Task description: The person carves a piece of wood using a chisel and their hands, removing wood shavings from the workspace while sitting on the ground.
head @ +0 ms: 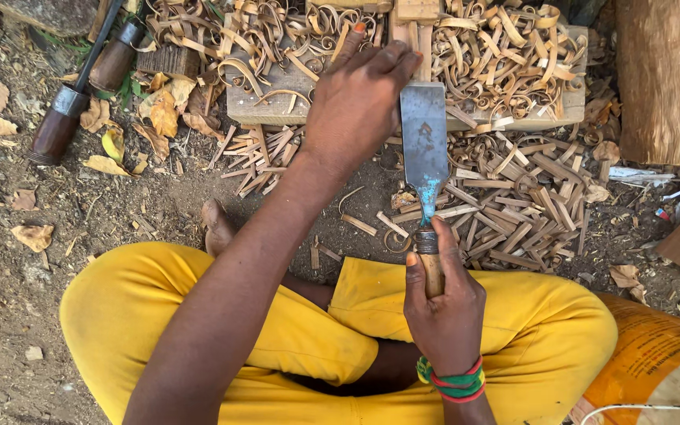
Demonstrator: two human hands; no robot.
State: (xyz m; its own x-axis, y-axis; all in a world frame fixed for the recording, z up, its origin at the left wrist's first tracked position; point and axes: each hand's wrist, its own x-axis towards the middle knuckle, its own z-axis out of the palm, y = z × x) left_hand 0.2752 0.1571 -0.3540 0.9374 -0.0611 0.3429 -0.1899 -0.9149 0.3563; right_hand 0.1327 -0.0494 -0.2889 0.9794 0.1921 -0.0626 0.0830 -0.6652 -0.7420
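Observation:
My right hand (442, 303) grips the wooden handle of a wide flat chisel (424, 142), whose steel blade points away from me toward a narrow wooden piece (415, 27). My left hand (356, 98) lies on that piece beside the blade's tip, fingers pressed down on it. The piece rests on a thick wooden block (277, 106) covered with curled shavings. I sit cross-legged in yellow trousers (198, 315).
Curled shavings and short wood splints (529, 197) litter the dirt ground around the block. Two dark-handled tools (64, 118) lie at the upper left. A log (667, 79) stands at the right, an orange sack (655, 362) at the lower right.

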